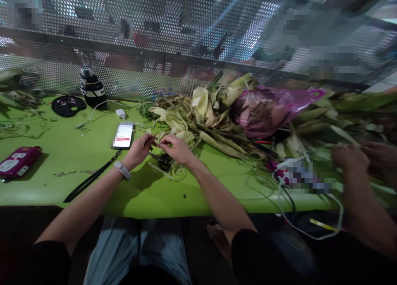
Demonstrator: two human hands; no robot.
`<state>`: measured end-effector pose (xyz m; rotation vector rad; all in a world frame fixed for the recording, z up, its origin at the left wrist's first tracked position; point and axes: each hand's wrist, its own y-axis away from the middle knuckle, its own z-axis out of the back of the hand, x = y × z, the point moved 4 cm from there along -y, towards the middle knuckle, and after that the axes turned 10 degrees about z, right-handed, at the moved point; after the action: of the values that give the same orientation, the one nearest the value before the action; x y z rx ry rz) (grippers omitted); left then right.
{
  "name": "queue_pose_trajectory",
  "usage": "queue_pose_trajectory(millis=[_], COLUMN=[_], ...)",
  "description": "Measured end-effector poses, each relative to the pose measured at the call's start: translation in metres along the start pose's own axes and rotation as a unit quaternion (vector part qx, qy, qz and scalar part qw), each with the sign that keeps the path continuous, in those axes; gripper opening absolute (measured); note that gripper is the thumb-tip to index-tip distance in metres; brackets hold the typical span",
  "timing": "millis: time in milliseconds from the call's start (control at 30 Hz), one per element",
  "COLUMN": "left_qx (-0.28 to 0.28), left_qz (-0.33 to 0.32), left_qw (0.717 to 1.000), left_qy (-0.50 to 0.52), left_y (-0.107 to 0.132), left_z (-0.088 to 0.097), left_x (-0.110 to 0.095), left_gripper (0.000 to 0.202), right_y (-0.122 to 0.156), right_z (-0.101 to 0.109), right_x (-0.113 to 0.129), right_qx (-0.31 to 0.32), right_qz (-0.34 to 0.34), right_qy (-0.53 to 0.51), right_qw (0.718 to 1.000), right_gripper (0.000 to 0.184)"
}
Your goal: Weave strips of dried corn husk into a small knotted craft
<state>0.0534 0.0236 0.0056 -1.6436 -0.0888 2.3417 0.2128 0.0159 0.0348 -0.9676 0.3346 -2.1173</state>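
My left hand [141, 147] and my right hand [177, 148] meet over the green table [77, 181], both pinched on a thin pale leaf strip [156, 143] stretched between them. A light band is on my left wrist. Loose strips and curled fibres [173, 171] lie just below my hands. A big heap of dried yellow-green leaves [198, 119] sits right behind them, touching my right hand's far side.
A phone [123, 135] with a black lanyard lies left of my hands, its white charger cable running back. A pink plastic bag [266, 111] tops the leaf heap. Another person's hands [356, 159] work at the right. A black bottle [92, 90], dark disc and pink device [17, 161] stand left.
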Motion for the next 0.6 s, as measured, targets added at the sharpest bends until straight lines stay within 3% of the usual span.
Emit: queue_pose_trajectory(millis=[133,267,600], left_qx=[0.055,0.047,0.077], left_qz=[0.067,0.111,0.113], left_qw=[0.984,0.961,0.965], left_qy=[0.155,0.247,0.222], left_y=[0.0,0.003,0.003], left_z=[0.002,0.003,-0.002], left_x=[0.001,0.002,0.0], left_gripper=[0.023,0.027,0.026], right_y=[0.001,0.003,0.003], right_z=[-0.002,-0.009,-0.009], right_x=[-0.011,-0.026,-0.026], right_qx=[-0.007,-0.041,-0.051], right_qz=[-0.075,-0.142,-0.099], right_qy=[-0.06,-0.193,-0.129], right_qw=[0.995,0.97,0.985], right_gripper=[0.014,0.012,0.019])
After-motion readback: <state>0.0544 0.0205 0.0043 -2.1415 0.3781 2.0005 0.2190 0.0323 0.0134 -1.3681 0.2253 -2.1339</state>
